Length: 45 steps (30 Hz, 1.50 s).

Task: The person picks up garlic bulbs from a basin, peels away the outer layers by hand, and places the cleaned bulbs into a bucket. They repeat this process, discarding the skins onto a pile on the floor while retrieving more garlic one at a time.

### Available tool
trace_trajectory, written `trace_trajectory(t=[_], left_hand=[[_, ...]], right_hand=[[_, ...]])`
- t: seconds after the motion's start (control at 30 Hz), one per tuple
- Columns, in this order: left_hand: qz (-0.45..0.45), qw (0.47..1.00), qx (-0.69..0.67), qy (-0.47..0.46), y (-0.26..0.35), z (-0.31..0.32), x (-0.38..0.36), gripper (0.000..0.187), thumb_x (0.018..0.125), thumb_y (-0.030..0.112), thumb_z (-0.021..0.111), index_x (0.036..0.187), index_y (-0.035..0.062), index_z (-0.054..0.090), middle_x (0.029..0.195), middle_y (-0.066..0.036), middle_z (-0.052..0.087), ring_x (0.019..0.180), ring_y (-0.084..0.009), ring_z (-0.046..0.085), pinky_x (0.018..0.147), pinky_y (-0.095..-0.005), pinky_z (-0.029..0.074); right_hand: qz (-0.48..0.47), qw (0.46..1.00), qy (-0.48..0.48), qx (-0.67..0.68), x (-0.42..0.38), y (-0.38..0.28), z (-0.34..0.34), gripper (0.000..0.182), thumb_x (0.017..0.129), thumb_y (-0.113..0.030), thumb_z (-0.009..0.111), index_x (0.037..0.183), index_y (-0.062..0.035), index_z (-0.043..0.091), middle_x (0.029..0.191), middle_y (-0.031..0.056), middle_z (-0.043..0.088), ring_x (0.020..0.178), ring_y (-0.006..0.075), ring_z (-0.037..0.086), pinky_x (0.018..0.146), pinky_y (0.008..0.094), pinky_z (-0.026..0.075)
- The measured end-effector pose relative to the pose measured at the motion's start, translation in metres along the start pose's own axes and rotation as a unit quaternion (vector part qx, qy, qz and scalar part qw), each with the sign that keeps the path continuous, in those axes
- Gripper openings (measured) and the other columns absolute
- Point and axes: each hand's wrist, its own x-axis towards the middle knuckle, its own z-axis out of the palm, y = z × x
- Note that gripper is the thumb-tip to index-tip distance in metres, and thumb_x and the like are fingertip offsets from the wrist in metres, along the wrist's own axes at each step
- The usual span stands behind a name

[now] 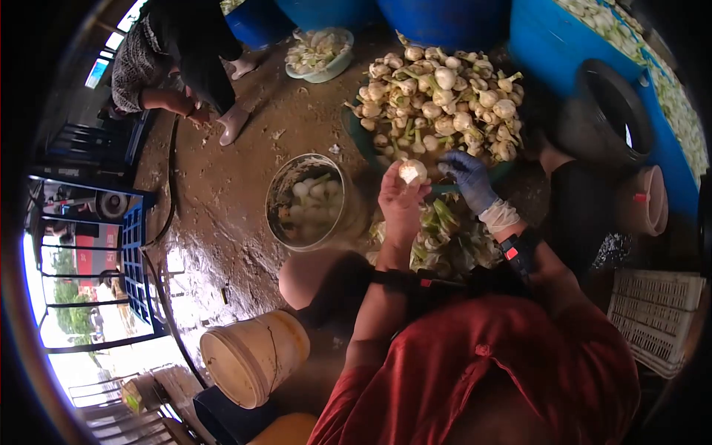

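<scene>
Just near tub rim [502, 172], left hand [401, 194] holds bulb [412, 172].

"What's the floor like?"
"It's a wet, brown, muddy floor [222, 182], and it's shiny on one side."
"What sits on it?"
"A big, round, dark green tub [355, 141], with pale, round bulbs [445, 78] in a heap. Beside it is a round, pale bucket [343, 216] with more bulbs inside."
"Anything else?"
"A small, round, light green bowl [319, 76] full of peels, and a long, thin, dark hose [173, 178]."
</scene>
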Motion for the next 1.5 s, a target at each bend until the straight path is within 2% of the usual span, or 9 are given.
trace_trajectory(t=[0.2,0.23,0.43,0.67,0.87,1.03,1.27,1.33,1.5], left_hand=[[0.072,0.991,0.114,-0.016,-0.016,-0.004,-0.008,0.041,0.076,-0.009,0.063,0.115,0.0009,0.053,0.101,-0.005,0.060,0.087,-0.0132,0.059,0.075,-0.0253,0.050],[0.088,0.987,0.133,-0.007,-0.017,-0.004,-0.010,0.041,0.074,-0.010,0.064,0.113,0.0007,0.054,0.100,-0.005,0.061,0.087,-0.0124,0.059,0.075,-0.0249,0.049],[0.116,0.939,0.322,0.021,-0.020,-0.013,-0.015,0.035,0.072,-0.006,0.067,0.104,0.0028,0.057,0.091,0.000,0.062,0.073,-0.0050,0.053,0.065,-0.0186,0.043],[0.081,0.979,0.189,-0.011,-0.012,-0.002,-0.020,0.034,0.072,-0.011,0.065,0.103,0.0003,0.056,0.096,-0.005,0.061,0.084,-0.0119,0.059,0.075,-0.0236,0.049],[0.071,0.992,0.105,-0.018,-0.007,0.002,-0.018,0.038,0.072,-0.014,0.064,0.106,-0.0005,0.054,0.098,-0.007,0.061,0.088,-0.0144,0.060,0.077,-0.0262,0.051],[0.117,0.968,0.220,-0.025,-0.013,0.000,-0.016,0.050,0.068,-0.012,0.063,0.115,0.0008,0.051,0.108,-0.003,0.058,0.085,-0.0081,0.057,0.070,-0.0201,0.046],[0.120,0.917,0.373,-0.069,-0.018,-0.008,-0.012,0.064,0.066,-0.013,0.065,0.125,-0.0015,0.043,0.113,-0.005,0.057,0.088,-0.0089,0.057,0.071,-0.0205,0.048],[0.089,0.950,0.285,-0.090,-0.013,0.000,-0.016,0.067,0.067,-0.014,0.065,0.127,-0.0024,0.039,0.112,-0.007,0.058,0.090,-0.0111,0.058,0.074,-0.0223,0.049],[0.017,0.978,0.179,-0.110,-0.008,0.006,-0.016,0.074,0.069,-0.017,0.064,0.133,-0.0042,0.029,0.107,-0.011,0.059,0.093,-0.0166,0.060,0.081,-0.0270,0.051]], right_hand=[[-0.111,0.979,-0.025,-0.168,-0.021,-0.034,0.005,0.021,0.077,-0.011,0.070,0.094,-0.0013,0.066,0.085,0.0101,0.067,0.073,0.0152,0.062,0.067,0.0268,0.050],[-0.114,0.978,-0.023,-0.171,-0.023,-0.037,0.007,0.019,0.077,-0.014,0.068,0.091,-0.0025,0.066,0.081,0.0154,0.065,0.070,0.0249,0.063,0.065,0.0317,0.050],[-0.126,0.908,-0.033,-0.397,-0.026,-0.042,0.013,0.010,0.072,-0.013,0.062,0.080,-0.0068,0.064,0.070,0.0170,0.059,0.067,0.0362,0.058,0.060,0.0419,0.046],[-0.132,0.945,0.000,-0.299,-0.020,-0.021,0.009,0.012,0.072,-0.012,0.061,0.082,-0.0057,0.062,0.071,0.0184,0.060,0.069,0.0347,0.059,0.063,0.0406,0.047],[-0.022,0.987,-0.013,-0.158,-0.028,-0.030,-0.001,0.014,0.077,-0.007,0.066,0.091,-0.0030,0.063,0.085,0.0112,0.065,0.073,0.0215,0.063,0.067,0.0316,0.050],[-0.136,0.982,-0.054,-0.122,-0.036,-0.047,0.002,0.036,0.074,-0.008,0.073,0.107,-0.0052,0.061,0.099,0.0069,0.063,0.082,0.0155,0.062,0.075,0.0279,0.050],[-0.206,0.968,-0.063,-0.129,-0.026,-0.036,-0.008,0.018,0.077,-0.006,0.068,0.095,-0.0043,0.067,0.088,0.0047,0.064,0.081,0.0124,0.061,0.072,0.0257,0.049],[-0.010,0.996,-0.084,-0.013,-0.024,-0.042,-0.010,0.012,0.079,-0.004,0.066,0.091,-0.0003,0.065,0.084,0.0036,0.064,0.079,0.0094,0.058,0.070,0.0261,0.049],[0.065,0.993,-0.053,0.087,-0.025,-0.038,-0.013,0.012,0.083,-0.008,0.062,0.091,0.0004,0.065,0.084,0.0035,0.065,0.080,0.0096,0.059,0.074,0.0246,0.049]])
